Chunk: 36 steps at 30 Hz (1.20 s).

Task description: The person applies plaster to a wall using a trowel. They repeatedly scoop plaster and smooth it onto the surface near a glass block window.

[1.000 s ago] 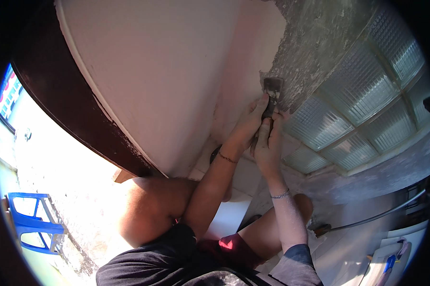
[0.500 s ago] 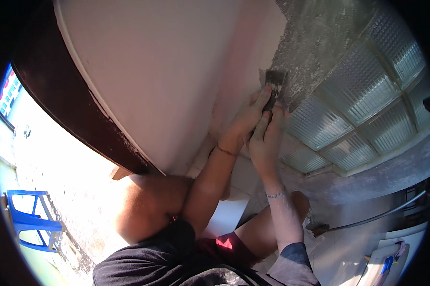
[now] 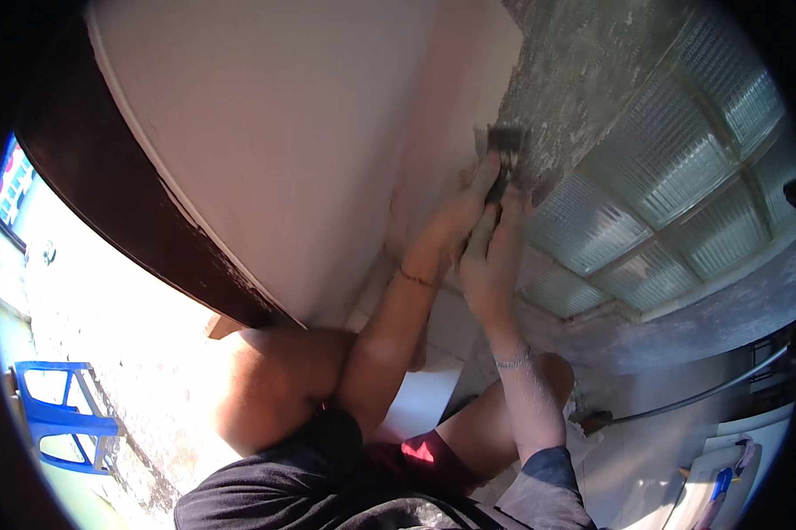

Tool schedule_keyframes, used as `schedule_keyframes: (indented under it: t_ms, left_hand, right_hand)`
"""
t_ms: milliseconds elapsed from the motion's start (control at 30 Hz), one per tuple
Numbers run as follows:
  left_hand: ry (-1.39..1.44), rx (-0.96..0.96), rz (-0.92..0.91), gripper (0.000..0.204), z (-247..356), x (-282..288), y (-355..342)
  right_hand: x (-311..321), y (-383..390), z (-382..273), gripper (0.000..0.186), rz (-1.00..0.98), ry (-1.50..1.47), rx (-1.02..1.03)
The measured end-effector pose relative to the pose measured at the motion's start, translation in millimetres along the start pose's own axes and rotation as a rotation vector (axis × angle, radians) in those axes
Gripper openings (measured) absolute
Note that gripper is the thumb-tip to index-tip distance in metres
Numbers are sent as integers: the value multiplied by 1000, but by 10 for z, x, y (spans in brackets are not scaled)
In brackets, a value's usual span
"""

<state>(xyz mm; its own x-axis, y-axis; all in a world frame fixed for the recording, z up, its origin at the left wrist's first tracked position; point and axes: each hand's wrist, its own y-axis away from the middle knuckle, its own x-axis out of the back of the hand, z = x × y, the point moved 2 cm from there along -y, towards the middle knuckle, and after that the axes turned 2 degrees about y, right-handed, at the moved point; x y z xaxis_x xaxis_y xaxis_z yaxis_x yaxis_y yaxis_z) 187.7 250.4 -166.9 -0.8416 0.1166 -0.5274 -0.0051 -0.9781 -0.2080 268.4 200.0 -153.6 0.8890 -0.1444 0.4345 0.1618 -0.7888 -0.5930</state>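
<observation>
Both my hands are closed round a scraper [image 3: 506,140] with a flat, dark, dusty blade. My left hand [image 3: 460,196] grips it higher up, its thumb lying along the tool near the blade. Just below and to the right, my right hand [image 3: 493,256] wraps the handle, most of which the fingers hide. The blade lies against the wall where smooth pinkish-white paint [image 3: 327,115] meets a rough, bare grey patch [image 3: 574,88]. Whitish dust coats my right forearm.
Glass blocks [image 3: 663,185] fill the wall on the right. A dark brown door frame [image 3: 106,177] curves along the left. A blue plastic stool [image 3: 67,415] stands at lower left; a grey hose [image 3: 698,399] runs at lower right. My bent knees are close below my arms.
The scraper and both hands have shifted very slightly up and left in the picture, still at the paint's edge. The whole view has tilted a little.
</observation>
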Motion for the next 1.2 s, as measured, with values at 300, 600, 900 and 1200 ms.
schedule_keyframes:
  t_ms: [300, 600, 900, 1200]
  left_hand:
    - [41, -18, 54, 51, 1, -31, -7]
    - [61, 12, 27, 54, -16, -36, -23]
    - [19, -11, 43, 55, -25, -25, -62]
    - [81, 27, 45, 54, 57, -94, -49]
  right_hand:
    - [26, -4, -36, 35, -2, -44, -21]
    - [13, 9, 30, 34, 11, 3, -11]
    - [38, -21, -44, 34, 7, 23, 10]
    - [74, -52, -85, 34, -19, -42, -22]
